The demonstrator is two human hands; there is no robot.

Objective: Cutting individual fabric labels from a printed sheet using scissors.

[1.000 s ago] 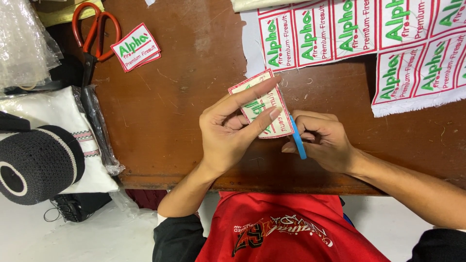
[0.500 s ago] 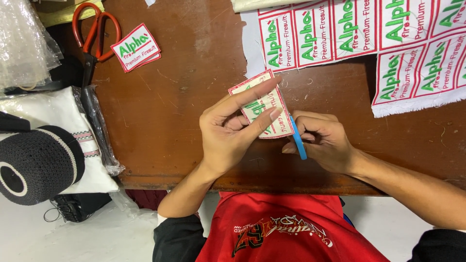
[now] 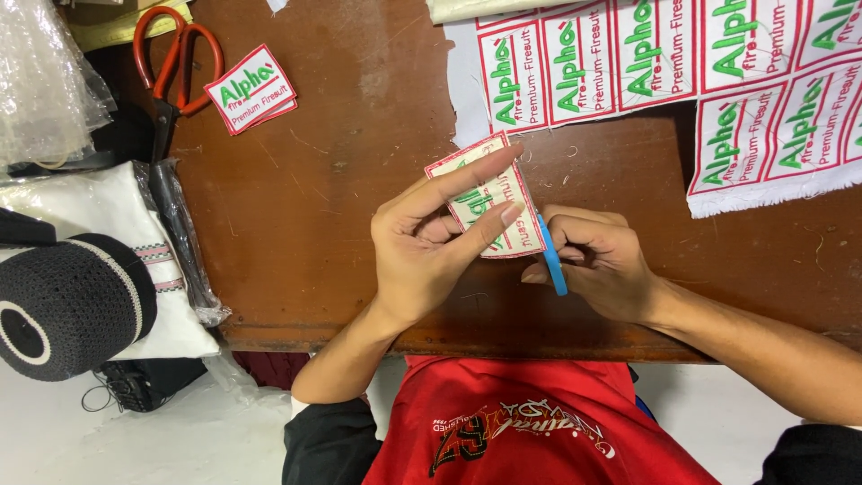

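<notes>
Left hand (image 3: 422, 247) pinching patch (image 3: 489, 202) (fingers extended)

Worktop (image 3: 341, 207) was dark brown wood, scratched and worn along its near edge. Floor (image 3: 180, 440) below was pale, whitish. Lighting was even, with soft shadows.

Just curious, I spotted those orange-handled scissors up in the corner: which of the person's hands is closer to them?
Left. The left hand holds a patch mid-table, well apart from the scissors. The right hand with the blue tool sits farther off, beyond the left.
</notes>
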